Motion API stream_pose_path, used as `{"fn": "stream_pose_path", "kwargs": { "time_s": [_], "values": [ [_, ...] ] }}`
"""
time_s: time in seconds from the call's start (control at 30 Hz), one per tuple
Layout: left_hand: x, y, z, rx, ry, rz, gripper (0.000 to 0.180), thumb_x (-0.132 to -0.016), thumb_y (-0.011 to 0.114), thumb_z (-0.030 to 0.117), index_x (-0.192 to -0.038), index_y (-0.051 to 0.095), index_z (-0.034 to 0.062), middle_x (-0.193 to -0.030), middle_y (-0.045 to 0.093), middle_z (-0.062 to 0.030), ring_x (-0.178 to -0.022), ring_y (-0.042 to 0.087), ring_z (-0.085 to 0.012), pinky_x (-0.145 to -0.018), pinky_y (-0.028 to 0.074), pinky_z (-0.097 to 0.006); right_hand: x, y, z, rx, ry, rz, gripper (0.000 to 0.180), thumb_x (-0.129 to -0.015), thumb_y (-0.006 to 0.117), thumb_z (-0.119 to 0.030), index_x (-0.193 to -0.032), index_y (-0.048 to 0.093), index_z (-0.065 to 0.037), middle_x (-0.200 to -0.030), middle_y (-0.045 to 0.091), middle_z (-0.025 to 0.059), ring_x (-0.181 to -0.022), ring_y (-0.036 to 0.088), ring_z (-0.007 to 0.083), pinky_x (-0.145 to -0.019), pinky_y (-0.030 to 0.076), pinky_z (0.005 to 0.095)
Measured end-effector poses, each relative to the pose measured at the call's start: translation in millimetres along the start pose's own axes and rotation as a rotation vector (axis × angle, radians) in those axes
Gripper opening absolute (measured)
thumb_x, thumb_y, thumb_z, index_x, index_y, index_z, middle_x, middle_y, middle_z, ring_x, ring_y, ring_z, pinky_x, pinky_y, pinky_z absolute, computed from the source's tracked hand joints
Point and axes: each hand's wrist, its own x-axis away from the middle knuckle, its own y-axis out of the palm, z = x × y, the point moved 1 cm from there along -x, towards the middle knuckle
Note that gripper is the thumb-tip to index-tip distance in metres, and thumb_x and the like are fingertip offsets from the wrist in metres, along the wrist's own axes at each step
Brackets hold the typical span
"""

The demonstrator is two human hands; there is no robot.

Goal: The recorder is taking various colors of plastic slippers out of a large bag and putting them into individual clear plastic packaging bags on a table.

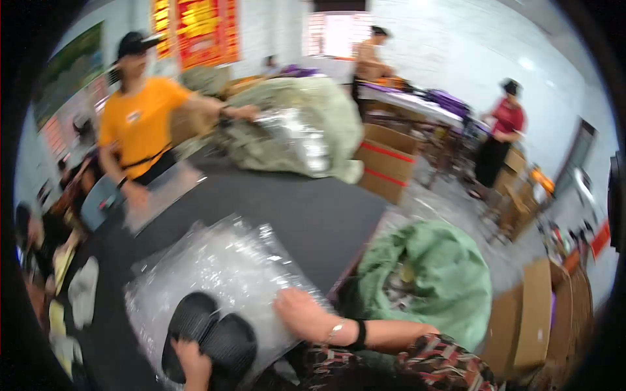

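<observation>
Dark grey bench (306,208) fills the room's near side, and on it lies a stack of clear plastic bags (215,274). My left hand (192,365) grips a pair of black slippers (208,339) resting on the stack's near end. My right hand (303,316) lies flat and open, pressing the bags' right edge. Across the bench, a person in an orange shirt (140,120) handles a large pale sack (300,127).

My slippers (208,335) look like matt black rubber, ribbed on top. The bags (222,274) under them are thin, glossy, crinkled clear plastic. The surface (313,208) is dark, matt cloth-like covering.
</observation>
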Motion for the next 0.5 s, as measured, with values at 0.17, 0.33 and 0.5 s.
{"fn": "stream_pose_path", "kwargs": {
  "time_s": [0.17, 0.33, 0.5],
  "values": [
    [-3.9, -7.0, 12.3, -0.085, 0.223, 0.154, 0.027, -0.074, 0.058, 0.016, -0.077, 0.060, -0.0106, -0.085, 0.058, -0.0352, -0.089, 0.050, -0.0537, -0.099, 0.035, -0.061, -9.3, -18.2, -26.4, -0.100, -0.353, 0.373, 0.088, -0.082, 0.069, -0.037, -0.147, 0.028, 0.005, -0.155, 0.020, 0.0272, -0.145, 0.020, 0.0412, -0.111, 0.031, 0.0513],
    [-4.4, -26.6, 17.3, -0.058, 0.181, 0.050, 0.026, -0.072, 0.058, 0.012, -0.081, 0.060, -0.0116, -0.087, 0.059, -0.0343, -0.088, 0.050, -0.0529, -0.095, 0.037, -0.058, -27.6, 61.0, 4.1, -0.147, -0.387, 0.072, 0.119, -0.075, 0.070, -0.060, -0.152, 0.006, 0.004, -0.159, 0.006, 0.0249, -0.149, 0.002, 0.0398, -0.118, 0.012, 0.0517],
    [27.6, -57.2, -25.4, -0.039, -0.152, 0.021, 0.021, -0.074, 0.054, 0.007, -0.082, 0.060, -0.0106, -0.082, 0.057, -0.0348, -0.082, 0.051, -0.0525, -0.077, 0.043, -0.052, -27.9, 61.5, 1.9, -0.133, -0.339, 0.007, 0.119, -0.074, 0.068, -0.063, -0.152, 0.008, 0.005, -0.160, 0.006, 0.0250, -0.149, 0.003, 0.0393, -0.119, 0.009, 0.0508]
  ]
}}
